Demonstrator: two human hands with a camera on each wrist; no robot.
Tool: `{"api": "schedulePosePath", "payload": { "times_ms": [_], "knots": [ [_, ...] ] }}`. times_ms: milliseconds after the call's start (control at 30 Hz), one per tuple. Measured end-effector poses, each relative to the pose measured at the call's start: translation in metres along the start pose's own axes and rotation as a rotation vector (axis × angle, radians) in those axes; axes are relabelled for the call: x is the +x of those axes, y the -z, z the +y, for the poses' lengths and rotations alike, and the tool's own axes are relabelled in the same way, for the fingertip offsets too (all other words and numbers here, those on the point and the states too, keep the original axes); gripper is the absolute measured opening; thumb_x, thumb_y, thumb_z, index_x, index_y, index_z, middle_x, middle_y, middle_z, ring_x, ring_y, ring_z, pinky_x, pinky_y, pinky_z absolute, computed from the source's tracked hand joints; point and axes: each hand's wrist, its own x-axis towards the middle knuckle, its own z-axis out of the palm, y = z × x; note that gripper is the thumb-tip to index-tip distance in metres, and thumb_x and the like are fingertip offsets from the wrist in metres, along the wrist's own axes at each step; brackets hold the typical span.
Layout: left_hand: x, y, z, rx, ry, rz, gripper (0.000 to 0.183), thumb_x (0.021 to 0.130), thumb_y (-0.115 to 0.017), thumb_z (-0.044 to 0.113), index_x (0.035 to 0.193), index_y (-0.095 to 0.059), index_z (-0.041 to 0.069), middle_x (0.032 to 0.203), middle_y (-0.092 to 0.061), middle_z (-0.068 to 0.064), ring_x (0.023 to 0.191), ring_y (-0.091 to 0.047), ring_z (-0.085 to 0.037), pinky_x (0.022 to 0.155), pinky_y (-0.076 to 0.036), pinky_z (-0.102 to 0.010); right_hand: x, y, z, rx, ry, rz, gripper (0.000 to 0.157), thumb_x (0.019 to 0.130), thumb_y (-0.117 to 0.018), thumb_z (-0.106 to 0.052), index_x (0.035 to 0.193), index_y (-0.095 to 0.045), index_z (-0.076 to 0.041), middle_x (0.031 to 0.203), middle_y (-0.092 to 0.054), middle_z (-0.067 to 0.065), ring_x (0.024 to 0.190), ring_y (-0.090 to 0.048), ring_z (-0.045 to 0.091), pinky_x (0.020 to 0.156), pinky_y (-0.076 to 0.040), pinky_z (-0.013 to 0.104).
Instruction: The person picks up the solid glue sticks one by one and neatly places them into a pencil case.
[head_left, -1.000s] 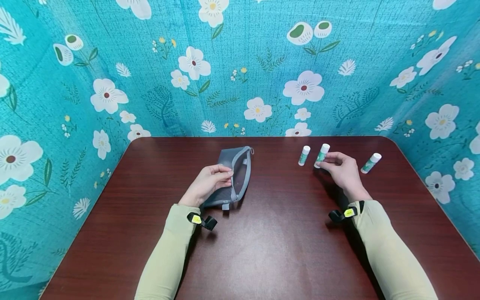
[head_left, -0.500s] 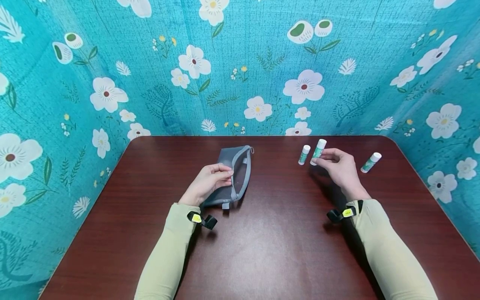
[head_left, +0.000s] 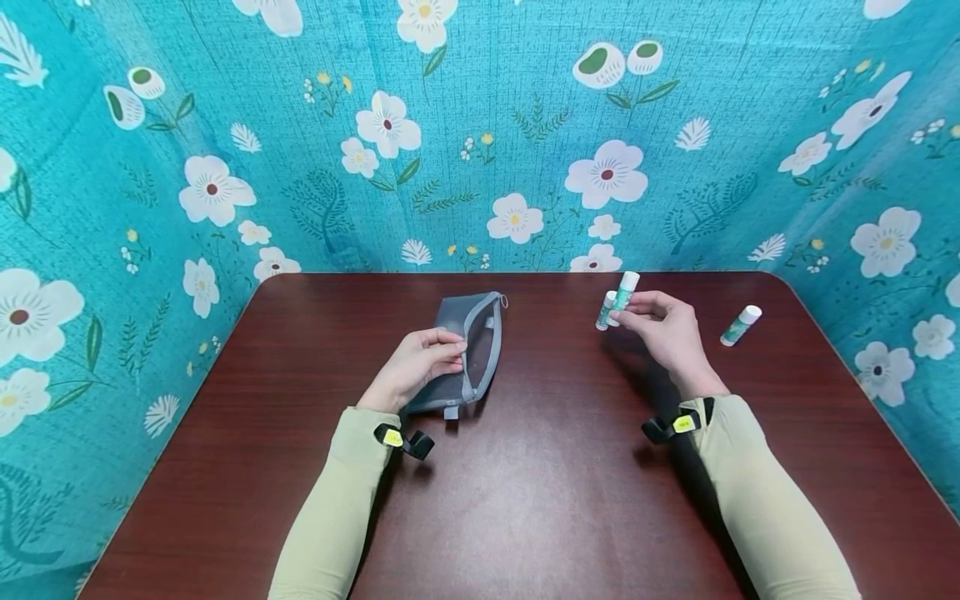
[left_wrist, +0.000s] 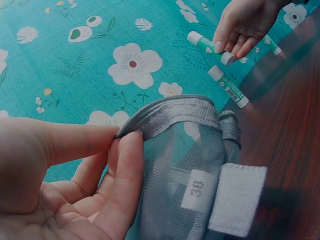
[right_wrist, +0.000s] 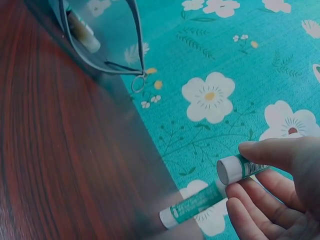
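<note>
My left hand [head_left: 414, 363] pinches the zippered rim of a grey mesh pouch [head_left: 454, 313], whose mouth gapes toward the right. In the left wrist view a white tag printed 38 [left_wrist: 195, 190] shows through the mesh. Between the thumb and fingers of my right hand [head_left: 670, 335] is a white-capped green glue stick [head_left: 626, 289], tilted and raised over the table. It partly overlaps a second glue stick [head_left: 603, 318] standing upright behind it. Inside the pouch, the right wrist view shows a similar white and green stick [right_wrist: 84, 33], dimmed by the mesh.
A third glue stick [head_left: 740, 326] stands on the dark red wood table [head_left: 525, 467], right of my right hand. A blue flowered cloth [head_left: 450, 167] hangs behind the table's far edge and along the sides. Each wrist carries a strapped camera.
My right hand has lifted its glue stick from the table and carried it left, now in front of the upright one. The left hand and pouch have stayed put.
</note>
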Motion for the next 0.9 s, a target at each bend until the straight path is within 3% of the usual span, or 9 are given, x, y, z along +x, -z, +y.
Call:
{"api": "schedulePosePath", "payload": {
  "times_ms": [367, 667, 900],
  "knots": [
    [0.001, 0.000, -0.002, 0.003, -0.003, -0.004, 0.039, 0.089, -0.064, 0.006, 0.118, -0.050, -0.017, 0.114, -0.047, -0.037, 0.075, -0.060, -0.017, 0.077, -0.054, -0.031, 0.000, -0.012, -0.010, 0.084, 0.002, -0.023, 0.045, 0.077, -0.078, -0.030, 0.112, -0.062, -0.006, 0.098, -0.064, 0.011, 0.081, -0.063, 0.017, 0.068, -0.054, 0.022],
    [0.001, 0.000, -0.001, -0.010, -0.012, -0.002, 0.031, 0.089, -0.064, 0.005, 0.112, -0.055, -0.013, 0.111, -0.051, -0.034, 0.074, -0.060, -0.018, 0.076, -0.054, -0.031, -0.004, -0.020, -0.020, 0.122, 0.019, -0.041, 0.046, 0.077, -0.079, -0.027, 0.112, -0.062, -0.003, 0.096, -0.065, 0.012, 0.078, -0.065, 0.016, 0.066, -0.054, 0.023],
    [0.001, 0.000, -0.001, -0.019, -0.013, -0.006, 0.035, 0.089, -0.063, 0.004, 0.115, -0.051, -0.017, 0.113, -0.049, -0.037, 0.074, -0.061, -0.017, 0.075, -0.055, -0.030, -0.005, -0.027, -0.024, 0.129, 0.028, -0.066, 0.045, 0.076, -0.079, -0.027, 0.111, -0.063, -0.003, 0.095, -0.065, 0.012, 0.075, -0.065, 0.017, 0.066, -0.054, 0.024]
  ]
}}
